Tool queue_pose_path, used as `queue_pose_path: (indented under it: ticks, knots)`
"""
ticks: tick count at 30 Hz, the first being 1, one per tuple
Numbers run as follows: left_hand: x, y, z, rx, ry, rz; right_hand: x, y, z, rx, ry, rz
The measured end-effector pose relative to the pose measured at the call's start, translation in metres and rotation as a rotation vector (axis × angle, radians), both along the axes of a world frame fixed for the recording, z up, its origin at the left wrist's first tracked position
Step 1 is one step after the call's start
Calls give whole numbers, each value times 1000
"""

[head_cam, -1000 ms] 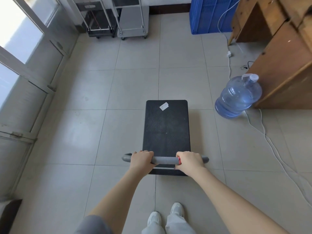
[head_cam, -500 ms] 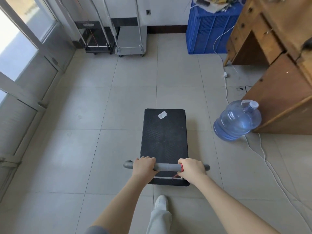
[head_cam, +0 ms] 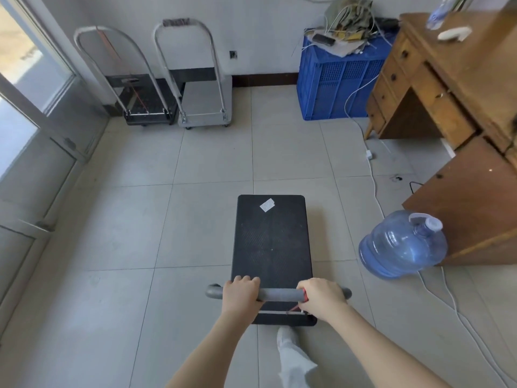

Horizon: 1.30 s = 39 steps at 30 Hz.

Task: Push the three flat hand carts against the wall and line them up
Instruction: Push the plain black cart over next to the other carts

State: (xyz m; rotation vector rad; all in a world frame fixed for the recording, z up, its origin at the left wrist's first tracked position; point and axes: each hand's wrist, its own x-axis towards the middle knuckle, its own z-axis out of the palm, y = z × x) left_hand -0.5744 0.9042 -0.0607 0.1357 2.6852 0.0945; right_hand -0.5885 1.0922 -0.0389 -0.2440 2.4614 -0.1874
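A black flat cart point(head_cam: 270, 242) with a white sticker stands on the tiled floor in front of me, pointing at the far wall. My left hand point(head_cam: 240, 294) and my right hand point(head_cam: 321, 296) both grip its grey foam handle bar point(head_cam: 279, 294). Two other carts stand side by side against the far wall: a black-decked cart point(head_cam: 151, 106) on the left and a grey-decked cart point(head_cam: 208, 103) to its right, both with upright metal handles.
A blue water jug point(head_cam: 402, 246) lies tilted on the floor right of my cart, beside a wooden desk point(head_cam: 458, 113). A blue crate point(head_cam: 335, 79) heaped with clutter stands at the wall. White cables point(head_cam: 375, 186) trail across the floor. Glass doors point(head_cam: 33, 141) line the left side.
The cart has rolled forward with both hands on its handle. The far wall and the two parked carts have come further into view, and one foot has stepped ahead.
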Motion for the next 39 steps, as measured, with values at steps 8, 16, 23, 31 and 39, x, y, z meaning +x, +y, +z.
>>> queue_pose_path:
  ticks: [8,16,23,31,39]
  knots:
    - [-142,-7,3,-18,5,18,-141,-10,-3,-31,-1,-24]
    - [-279,-9,3,-16,25,-5,-276,-15,9,19,10,-25]
    - [-397,-9,2,18,23,-14,-396,-14,11,-14,-16,-55]
    - [-529,-5,2,27,-7,-12,-528,-16,23,53,-3,-21]
    - [-657,5,3,9,-11,16,-660,-5,25,62,-6,12]
